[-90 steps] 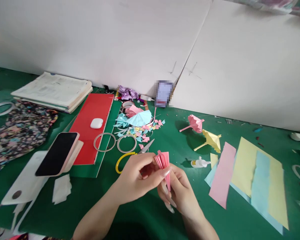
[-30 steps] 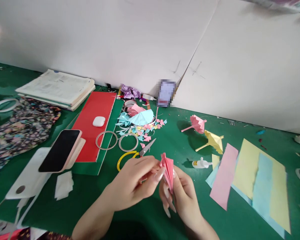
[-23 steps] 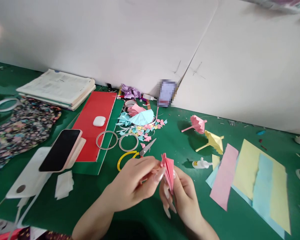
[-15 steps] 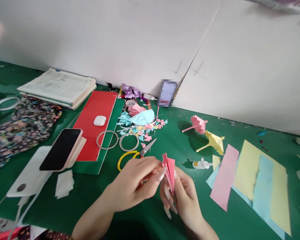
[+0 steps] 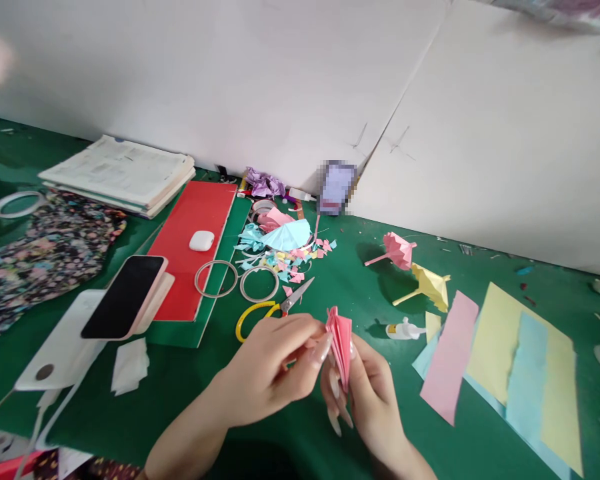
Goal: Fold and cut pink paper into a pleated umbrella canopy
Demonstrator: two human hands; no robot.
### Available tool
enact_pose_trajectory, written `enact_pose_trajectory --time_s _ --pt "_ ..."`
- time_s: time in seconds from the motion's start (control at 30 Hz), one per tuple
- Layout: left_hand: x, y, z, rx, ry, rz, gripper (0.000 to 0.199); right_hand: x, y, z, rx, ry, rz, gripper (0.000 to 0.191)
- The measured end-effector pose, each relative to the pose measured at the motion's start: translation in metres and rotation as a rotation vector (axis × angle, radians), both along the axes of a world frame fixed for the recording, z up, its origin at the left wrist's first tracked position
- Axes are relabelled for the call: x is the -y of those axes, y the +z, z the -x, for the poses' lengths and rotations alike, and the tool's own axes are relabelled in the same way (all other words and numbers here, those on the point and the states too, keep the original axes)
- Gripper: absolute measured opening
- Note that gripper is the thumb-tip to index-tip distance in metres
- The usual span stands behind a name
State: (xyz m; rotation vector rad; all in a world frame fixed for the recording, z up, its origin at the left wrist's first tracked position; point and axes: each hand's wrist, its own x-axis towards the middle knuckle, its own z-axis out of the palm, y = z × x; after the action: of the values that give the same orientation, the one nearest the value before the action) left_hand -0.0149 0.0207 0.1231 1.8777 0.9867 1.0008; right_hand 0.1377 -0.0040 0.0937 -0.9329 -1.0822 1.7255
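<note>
Above the near part of the green table, both hands are closed on a pleated pink folded paper (image 5: 342, 343). My left hand (image 5: 275, 363) pinches its left edge near the top between thumb and fingertips. My right hand (image 5: 367, 380) grips the lower right side with thumb and fingers, the folds narrowing to a point there. Just beyond my left hand lie scissors (image 5: 257, 311) with yellow handles, partly covered by that hand. A small white glue bottle (image 5: 405, 329) lies to the right of my right hand. Farther back rest a pink paper umbrella (image 5: 399, 251) and a yellow paper umbrella (image 5: 431, 287).
Coloured paper sheets (image 5: 495, 333) lie at the right. Paper scraps (image 5: 295, 260) and tape rings (image 5: 259, 285) sit beyond the scissors. At the left are a phone (image 5: 125, 297), a red board (image 5: 180, 287), stacked books (image 5: 120, 173) and floral cloth (image 5: 65, 247). Another phone (image 5: 337, 188) leans on the wall.
The view has shifted very slightly. Both hands keep the same hold on the pink folded paper, with hardly any visible movement.
</note>
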Motion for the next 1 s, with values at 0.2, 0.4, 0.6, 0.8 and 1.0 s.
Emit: enact_pose_trajectory --time_s 0.2,0.4,0.6,0.8,1.0 --pt "0.0005 -0.0005 0.0004 -0.004 0.021 -0.017 0.021 0.0011 -0.0009 -0.0011 0.091 -0.014 -0.036 0.038" --pt "0.0002 -0.0034 0.0016 -0.039 0.032 -0.043 0.019 0.0021 -0.0015 -0.0014 0.16 -0.03 -0.092 0.037" --pt "-0.0002 -0.004 0.0009 -0.043 0.038 -0.051 0.021 0.0025 -0.0008 -0.0013 0.174 -0.03 -0.107 0.037" --pt "0.0016 -0.0055 0.0009 -0.035 0.047 -0.046 0.014 0.0032 -0.0022 -0.0007 0.143 -0.014 -0.1 0.036" --pt "0.0018 -0.0066 0.0013 -0.053 0.056 -0.059 0.012 0.003 -0.0021 -0.0004 0.16 -0.025 -0.104 0.037"
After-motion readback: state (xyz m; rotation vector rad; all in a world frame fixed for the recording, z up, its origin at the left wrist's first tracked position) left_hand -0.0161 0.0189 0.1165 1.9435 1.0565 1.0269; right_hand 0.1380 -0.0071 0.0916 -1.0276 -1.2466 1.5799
